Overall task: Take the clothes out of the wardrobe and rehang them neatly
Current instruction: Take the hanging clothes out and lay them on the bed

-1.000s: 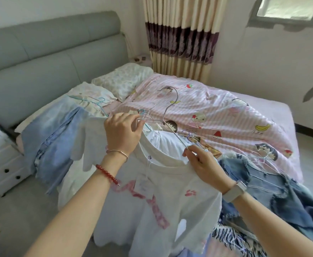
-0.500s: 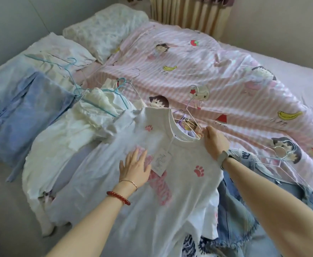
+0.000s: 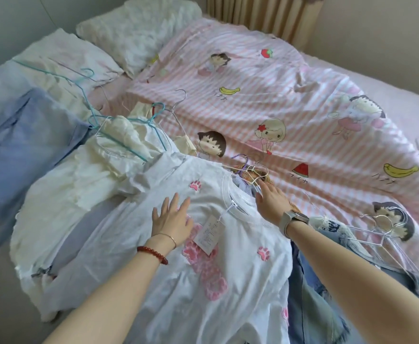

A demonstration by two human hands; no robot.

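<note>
A white T-shirt point(image 3: 168, 289) lies spread on the bed point(image 3: 406, 100) atop a pink striped cartoon duvet point(image 3: 265, 95); left hand point(image 3: 172, 220) rests flat on it, grip apart, right hand point(image 3: 273, 203) open at its collar; curtains point(image 3: 260, 13) behind

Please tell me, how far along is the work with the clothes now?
Done: clothes lie out on the bed, several on hangers, like the cream garment. In hand: the left hand lies flat on the white paw-print T-shirt; the right hand reaches to its collar beside the hanger hooks. Left: nothing hangs up yet; no wardrobe in view.
</note>
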